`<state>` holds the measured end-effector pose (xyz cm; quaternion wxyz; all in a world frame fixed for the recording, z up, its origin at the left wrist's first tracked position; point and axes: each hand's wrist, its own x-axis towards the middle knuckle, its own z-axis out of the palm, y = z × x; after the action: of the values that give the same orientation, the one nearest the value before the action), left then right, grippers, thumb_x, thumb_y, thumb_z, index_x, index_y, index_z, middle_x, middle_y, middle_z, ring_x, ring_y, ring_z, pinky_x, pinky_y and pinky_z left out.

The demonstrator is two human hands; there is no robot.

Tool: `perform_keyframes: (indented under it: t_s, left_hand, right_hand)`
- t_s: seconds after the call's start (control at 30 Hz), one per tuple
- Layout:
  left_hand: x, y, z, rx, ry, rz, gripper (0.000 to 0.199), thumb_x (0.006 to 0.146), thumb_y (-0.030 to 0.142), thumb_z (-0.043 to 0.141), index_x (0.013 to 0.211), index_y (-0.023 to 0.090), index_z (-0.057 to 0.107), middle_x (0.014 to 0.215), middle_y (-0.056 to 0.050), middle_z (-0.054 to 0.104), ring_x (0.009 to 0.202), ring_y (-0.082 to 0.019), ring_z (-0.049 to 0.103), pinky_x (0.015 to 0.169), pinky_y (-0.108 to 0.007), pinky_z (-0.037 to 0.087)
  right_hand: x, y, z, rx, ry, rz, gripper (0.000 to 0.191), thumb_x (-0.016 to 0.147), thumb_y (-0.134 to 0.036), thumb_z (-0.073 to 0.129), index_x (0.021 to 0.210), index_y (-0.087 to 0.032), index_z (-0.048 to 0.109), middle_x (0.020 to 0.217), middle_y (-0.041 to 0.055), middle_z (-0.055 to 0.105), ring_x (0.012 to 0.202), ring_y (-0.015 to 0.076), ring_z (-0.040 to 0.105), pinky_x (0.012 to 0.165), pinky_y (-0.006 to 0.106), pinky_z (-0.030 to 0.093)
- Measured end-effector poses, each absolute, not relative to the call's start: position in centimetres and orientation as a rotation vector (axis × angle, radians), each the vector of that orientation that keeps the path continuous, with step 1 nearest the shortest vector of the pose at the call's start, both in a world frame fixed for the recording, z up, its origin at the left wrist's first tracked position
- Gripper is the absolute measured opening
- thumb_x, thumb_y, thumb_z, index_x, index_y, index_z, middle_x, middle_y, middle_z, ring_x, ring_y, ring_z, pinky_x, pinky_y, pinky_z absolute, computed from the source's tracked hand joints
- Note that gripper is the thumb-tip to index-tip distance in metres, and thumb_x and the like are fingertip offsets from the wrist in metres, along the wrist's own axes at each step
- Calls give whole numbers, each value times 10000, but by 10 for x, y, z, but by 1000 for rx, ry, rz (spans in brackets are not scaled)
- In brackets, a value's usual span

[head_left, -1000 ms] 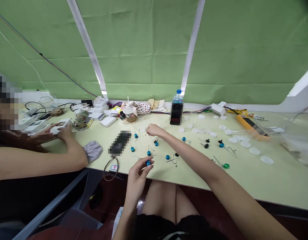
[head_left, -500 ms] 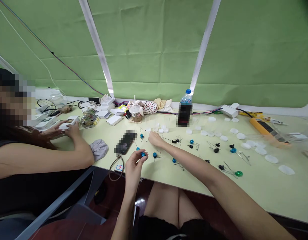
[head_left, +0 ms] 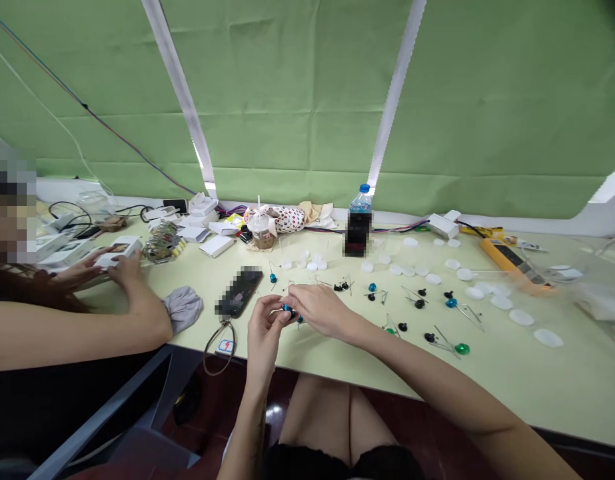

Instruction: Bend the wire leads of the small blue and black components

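A small shiny blue round part [head_left: 287, 309] is pinched between the thumb and fingers of my left hand [head_left: 265, 328], above the table's front edge. My right hand [head_left: 321, 309] meets it from the right, with its fingers closed at the top of that part. Whatever those right fingertips hold is too small or hidden to name. Another blue round part [head_left: 272, 278] with a thin wire stands beyond my hands. Further right on the table lie a blue part [head_left: 372, 287], black knob-like pieces [head_left: 420, 304], thin metal rods and a green part [head_left: 462, 349].
A phone [head_left: 241, 292] with a strap loop lies left of my hands. Translucent white discs [head_left: 502, 302] are scattered at the right. Behind stand a drink cup [head_left: 261, 231] and a bottle [head_left: 360, 220]. At the left, another person's hands hold a white box [head_left: 120, 251].
My right hand has come back from the tabletop to the blue part in my left hand. The view has shifted slightly, so the table's contents appear further left.
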<state>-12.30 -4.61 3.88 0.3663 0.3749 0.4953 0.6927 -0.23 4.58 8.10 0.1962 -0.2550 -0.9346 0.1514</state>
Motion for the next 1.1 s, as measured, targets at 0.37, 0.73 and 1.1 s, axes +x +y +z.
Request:
perform_keyframes:
  t_s: [0.37, 0.73, 1.1]
  left_hand:
    - [-115, -48, 41, 936, 1190, 1699, 336, 732, 288, 735, 987, 175, 547, 847, -3, 614, 760, -120, 624, 731, -309, 593]
    - [-122, -43, 35, 842, 1037, 1572, 307, 717, 246, 763, 955, 165, 587, 813, -6, 639, 720, -145, 669, 695, -283, 571]
    - [-108, -37, 30, 965, 1101, 1877, 161, 761, 243, 716, 908, 178, 706, 1022, -72, 666, 1022, -196, 610, 907, -298, 468]
  right_hand:
    - [13, 34, 79, -648, -2710, 113, 60, 914, -173, 466, 891, -191, 517, 888, 29, 589, 683, 144, 511, 517, 271, 211]
    - [27, 41, 76, -672, -2503, 596, 189, 979, -306, 394, 876, -197, 509, 864, 16, 601, 705, 134, 528, 604, 248, 316]
    - [5, 9, 49, -671, -1468, 2023, 604, 867, -728, 308, 700, -177, 490, 555, -19, 463, 431, 72, 303, 425, 224, 178]
